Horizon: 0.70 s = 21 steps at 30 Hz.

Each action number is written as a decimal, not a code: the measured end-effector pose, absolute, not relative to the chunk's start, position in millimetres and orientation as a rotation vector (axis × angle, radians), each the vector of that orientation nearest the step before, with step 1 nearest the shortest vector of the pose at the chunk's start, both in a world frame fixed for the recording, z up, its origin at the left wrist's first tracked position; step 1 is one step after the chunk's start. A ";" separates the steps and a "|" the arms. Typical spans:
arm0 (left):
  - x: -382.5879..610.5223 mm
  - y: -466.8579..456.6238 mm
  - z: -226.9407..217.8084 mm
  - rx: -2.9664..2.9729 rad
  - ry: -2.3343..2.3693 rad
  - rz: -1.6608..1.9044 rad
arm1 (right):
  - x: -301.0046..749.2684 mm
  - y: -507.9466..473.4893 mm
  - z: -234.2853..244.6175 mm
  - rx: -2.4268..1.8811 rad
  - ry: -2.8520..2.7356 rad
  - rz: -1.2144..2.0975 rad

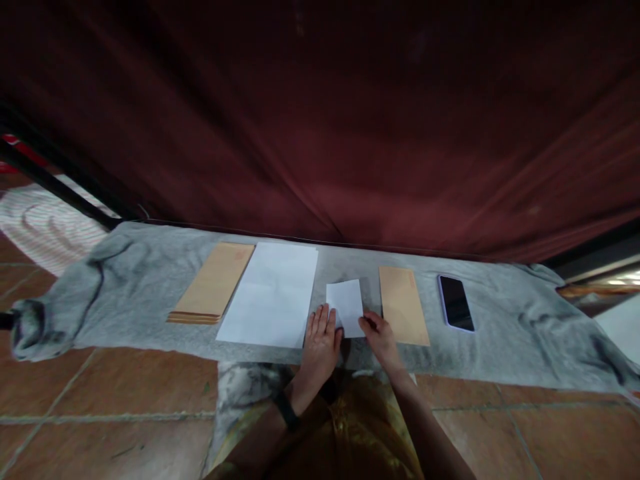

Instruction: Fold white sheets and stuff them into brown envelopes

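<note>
A small folded white paper (346, 305) lies on a grey cloth (140, 267) spread over the floor. My left hand (321, 340) lies flat, fingers stretched out, on the paper's lower left corner. My right hand (380, 335) is at the paper's lower right edge, fingers curled in a pinch on that edge. Just right of the paper lies a single brown envelope (403, 305). Left of it lies a stack of white sheets (273, 293).
A stack of brown envelopes (214, 281) lies at the left of the cloth. A dark phone (455, 302) lies right of the single envelope. A dark red curtain (350, 120) hangs behind. Terracotta floor tiles (100, 400) surround the cloth.
</note>
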<state>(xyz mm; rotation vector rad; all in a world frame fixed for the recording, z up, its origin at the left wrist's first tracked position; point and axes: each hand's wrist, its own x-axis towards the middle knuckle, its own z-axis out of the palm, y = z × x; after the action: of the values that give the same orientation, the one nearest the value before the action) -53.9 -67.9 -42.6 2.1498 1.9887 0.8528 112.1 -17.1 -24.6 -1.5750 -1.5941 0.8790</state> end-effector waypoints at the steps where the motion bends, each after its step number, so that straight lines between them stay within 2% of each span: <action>1: -51.8 -67.9 -38.1 2.086 1.958 0.901 | 112.5 -19.9 -18.8 -1.552 -1.551 0.922; 5: -36.1 -63.8 -7.3 1.773 1.755 1.016 | 107.1 -35.0 11.2 -1.474 -1.393 1.005; 11: -19.1 -54.1 32.5 1.333 1.470 1.130 | 87.7 -57.3 35.1 -1.395 -1.601 0.877; 21: -49.2 -59.1 3.3 0.824 1.547 1.229 | 95.4 -51.1 35.5 -1.348 -1.144 1.066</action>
<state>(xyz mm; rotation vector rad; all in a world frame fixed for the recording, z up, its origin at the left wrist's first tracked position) -49.2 -59.1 3.3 0.8237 1.5473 1.2290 95.4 -51.1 35.5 -1.3481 -1.1439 1.0657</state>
